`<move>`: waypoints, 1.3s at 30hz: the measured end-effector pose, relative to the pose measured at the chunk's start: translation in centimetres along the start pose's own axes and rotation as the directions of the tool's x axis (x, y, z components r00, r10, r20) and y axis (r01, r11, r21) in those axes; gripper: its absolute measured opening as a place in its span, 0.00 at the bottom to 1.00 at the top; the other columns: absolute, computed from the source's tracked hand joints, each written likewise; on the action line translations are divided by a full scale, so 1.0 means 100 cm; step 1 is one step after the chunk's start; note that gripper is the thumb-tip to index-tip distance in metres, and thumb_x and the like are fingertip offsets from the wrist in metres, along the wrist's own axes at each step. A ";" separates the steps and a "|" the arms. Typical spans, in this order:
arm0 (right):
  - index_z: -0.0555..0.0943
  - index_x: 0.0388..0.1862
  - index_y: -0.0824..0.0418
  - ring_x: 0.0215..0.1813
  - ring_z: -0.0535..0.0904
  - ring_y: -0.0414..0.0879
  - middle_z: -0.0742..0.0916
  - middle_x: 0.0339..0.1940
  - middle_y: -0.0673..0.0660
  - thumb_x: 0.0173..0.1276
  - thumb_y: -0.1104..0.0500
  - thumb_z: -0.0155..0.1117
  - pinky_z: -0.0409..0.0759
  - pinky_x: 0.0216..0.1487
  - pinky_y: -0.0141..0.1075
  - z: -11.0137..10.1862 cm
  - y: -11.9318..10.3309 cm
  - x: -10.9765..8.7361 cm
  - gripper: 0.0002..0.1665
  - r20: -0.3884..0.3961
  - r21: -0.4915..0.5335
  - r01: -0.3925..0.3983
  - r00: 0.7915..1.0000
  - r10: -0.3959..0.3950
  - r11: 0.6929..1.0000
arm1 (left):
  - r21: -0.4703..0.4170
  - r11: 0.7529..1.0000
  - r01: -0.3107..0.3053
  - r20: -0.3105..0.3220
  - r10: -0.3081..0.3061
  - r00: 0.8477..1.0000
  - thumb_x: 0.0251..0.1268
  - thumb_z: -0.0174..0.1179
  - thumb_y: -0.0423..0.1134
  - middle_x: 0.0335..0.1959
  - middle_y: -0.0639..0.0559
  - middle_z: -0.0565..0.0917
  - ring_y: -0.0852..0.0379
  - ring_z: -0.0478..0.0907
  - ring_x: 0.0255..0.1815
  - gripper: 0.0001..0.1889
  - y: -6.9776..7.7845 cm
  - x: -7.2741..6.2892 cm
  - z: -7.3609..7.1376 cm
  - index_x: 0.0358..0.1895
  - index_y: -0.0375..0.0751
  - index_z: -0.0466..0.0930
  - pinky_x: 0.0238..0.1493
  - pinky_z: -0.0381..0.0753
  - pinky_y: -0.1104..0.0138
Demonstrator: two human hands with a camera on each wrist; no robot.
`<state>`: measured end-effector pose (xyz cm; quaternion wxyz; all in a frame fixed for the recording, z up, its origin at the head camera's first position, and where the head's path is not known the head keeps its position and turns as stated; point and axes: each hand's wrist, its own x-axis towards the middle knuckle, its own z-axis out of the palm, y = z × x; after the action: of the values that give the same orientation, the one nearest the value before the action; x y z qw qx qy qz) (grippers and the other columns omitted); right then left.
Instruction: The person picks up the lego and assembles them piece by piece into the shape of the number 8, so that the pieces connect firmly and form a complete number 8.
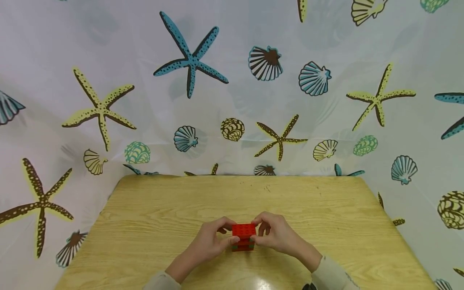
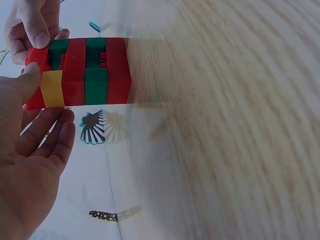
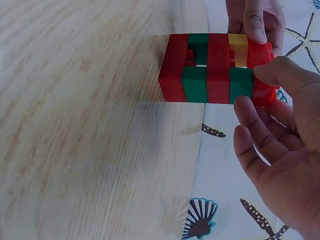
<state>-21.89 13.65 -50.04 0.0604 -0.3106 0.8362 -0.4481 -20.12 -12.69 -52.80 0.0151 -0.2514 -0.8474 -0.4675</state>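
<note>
A tower of toy building bricks (image 1: 243,245) stands upright on the wooden table. Red bricks alternate with smaller pieces: the left wrist view has a yellow brick (image 2: 52,89) under the top layer and a green brick (image 2: 96,86) lower down. Gaps show between the small pieces. My left hand (image 1: 211,238) pinches the left end of the top red brick (image 1: 243,230), thumb on the near side and fingers on the far side. At its right end, my right hand (image 1: 277,234) grips the same brick likewise. Another green brick (image 3: 241,82) sits beneath it in the right wrist view.
The wooden table (image 1: 156,205) extends around the tower to all sides. Behind it and along both sides hangs a white curtain (image 1: 224,104) printed with starfish and shells.
</note>
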 end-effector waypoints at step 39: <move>0.83 0.55 0.55 0.39 0.86 0.44 0.90 0.47 0.52 0.66 0.61 0.77 0.81 0.35 0.33 0.008 0.005 -0.005 0.20 -0.082 -0.050 0.012 0.997 -0.016 0.999 | -0.013 0.999 -0.043 -0.017 0.043 0.999 0.68 0.73 0.42 0.52 0.51 0.91 0.54 0.88 0.51 0.21 -0.005 -0.006 0.006 0.61 0.46 0.80 0.54 0.87 0.51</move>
<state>-21.38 13.57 -51.04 0.0151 -0.2989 0.8467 -0.4400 -19.69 -12.60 -53.67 0.0304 -0.2657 -0.8384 -0.4749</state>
